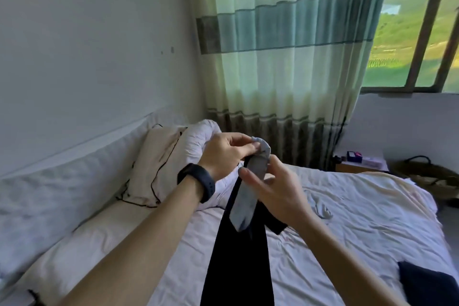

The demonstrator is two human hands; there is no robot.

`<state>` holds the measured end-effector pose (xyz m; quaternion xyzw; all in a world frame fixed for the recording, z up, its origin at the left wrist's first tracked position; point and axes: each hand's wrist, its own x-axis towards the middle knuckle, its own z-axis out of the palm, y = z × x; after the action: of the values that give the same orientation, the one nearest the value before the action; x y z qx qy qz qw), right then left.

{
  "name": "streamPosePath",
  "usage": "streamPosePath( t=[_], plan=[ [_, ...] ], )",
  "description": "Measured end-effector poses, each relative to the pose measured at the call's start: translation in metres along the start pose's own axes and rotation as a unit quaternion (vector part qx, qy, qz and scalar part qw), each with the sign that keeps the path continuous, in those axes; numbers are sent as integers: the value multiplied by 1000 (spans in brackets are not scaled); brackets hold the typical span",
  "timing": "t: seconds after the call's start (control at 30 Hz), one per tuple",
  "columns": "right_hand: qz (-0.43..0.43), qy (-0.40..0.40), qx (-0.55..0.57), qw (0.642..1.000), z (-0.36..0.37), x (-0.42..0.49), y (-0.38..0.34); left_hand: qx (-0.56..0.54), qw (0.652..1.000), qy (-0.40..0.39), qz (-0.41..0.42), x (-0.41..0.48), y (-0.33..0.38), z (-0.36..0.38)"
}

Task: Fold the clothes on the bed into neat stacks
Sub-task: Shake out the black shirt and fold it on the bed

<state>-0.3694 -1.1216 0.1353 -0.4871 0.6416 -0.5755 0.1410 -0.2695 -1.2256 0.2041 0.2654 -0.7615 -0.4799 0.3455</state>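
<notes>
A light grey sock (244,202) hangs in the air above the bed, toe end down. My left hand (224,153), with a black band on its wrist, pinches the sock's bunched cuff at the top. My right hand (273,194) is beside the sock just below, thumb against it and the fingers spread and nearly straight. A long black garment (238,268) hangs or lies under the sock, running toward me. Another grey sock (321,206) lies on the white sheet (347,238) to the right. A folded dark piece (428,283) sits at the bed's lower right.
A beige pillow (159,164) and a rolled white duvet (198,136) lie at the head of the bed by the wall. A striped curtain (285,57) hangs behind. A bedside table (360,163) and a woven basket (429,176) stand to the right.
</notes>
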Motion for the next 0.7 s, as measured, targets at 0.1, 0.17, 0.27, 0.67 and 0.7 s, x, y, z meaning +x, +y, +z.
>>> streamPosePath(
  t=[0.1,0.17,0.27,0.67,0.7],
  plan=[
    [8,74,-48,996,15,42,10,-62,998,-17,9,32,-20,-14],
    [31,92,-40,994,23,63,13,-102,995,-7,14,53,-40,-29],
    [69,114,33,991,45,96,5,-138,990,30,25,78,-84,-48],
    [155,169,57,972,123,168,-6,71,985,-156,32,112,-274,-93],
    [154,175,49,971,122,167,-4,87,982,-167,27,113,-283,-94]
  ],
)
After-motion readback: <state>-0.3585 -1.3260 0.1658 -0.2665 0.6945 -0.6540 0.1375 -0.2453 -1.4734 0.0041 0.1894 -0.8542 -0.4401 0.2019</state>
